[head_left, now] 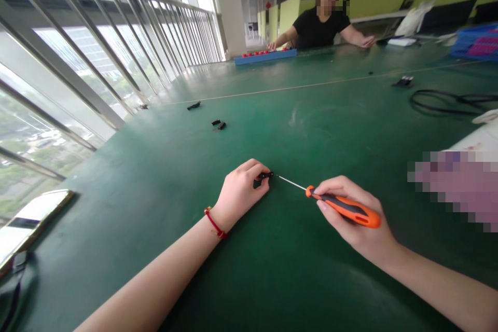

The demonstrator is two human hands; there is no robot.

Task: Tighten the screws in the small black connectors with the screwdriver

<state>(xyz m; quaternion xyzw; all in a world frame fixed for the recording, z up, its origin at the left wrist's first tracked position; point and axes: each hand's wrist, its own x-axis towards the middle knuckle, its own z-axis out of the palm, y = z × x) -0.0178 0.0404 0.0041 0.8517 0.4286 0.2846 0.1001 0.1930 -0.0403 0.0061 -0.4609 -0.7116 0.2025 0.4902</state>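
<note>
On the green table (pixel 295 129), my left hand (pixel 244 187), with a red cord bracelet (pixel 215 223) at its wrist, pinches a small black part (pixel 266 175) between thumb and fingers. My right hand (pixel 358 218) is closed round the orange and black handle of a screwdriver (pixel 350 209). Its thin metal shaft points left, and the tip is close to the right end of the black part; whether they touch cannot be made out. Farther back lie two small black pieces (pixel 221 125) and another black piece (pixel 193 106).
A phone (pixel 31 223) and a dark cable lie at the left edge, beside metal railings (pixel 116 41). Across the table a person (pixel 322 26) reaches to a blue strip (pixel 265 57) with red pieces. Black cable (pixel 447 104) and a blue basket (pixel 474 41) are at right.
</note>
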